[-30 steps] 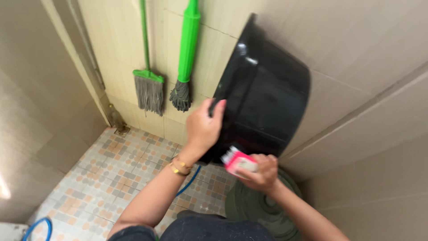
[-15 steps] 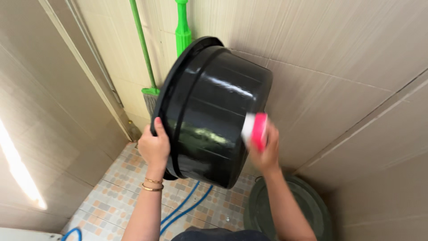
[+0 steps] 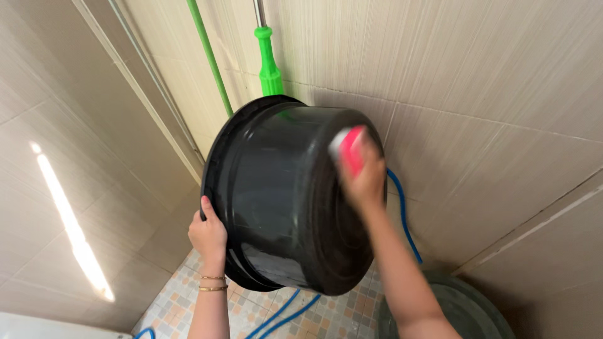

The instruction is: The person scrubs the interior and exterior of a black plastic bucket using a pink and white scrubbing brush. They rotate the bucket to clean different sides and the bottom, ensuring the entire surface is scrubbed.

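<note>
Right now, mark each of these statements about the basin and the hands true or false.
1. The left hand grips the rim of the black basin. True.
2. The right hand presses a yellow cloth to the basin. False: it holds a pink and white sponge.
3. The basin rests flat on the floor. False: it is held up, tilted on its side.
4. A green handle stands against the tiled wall. True.
5. A blue hose runs behind the right arm. True.
</note>
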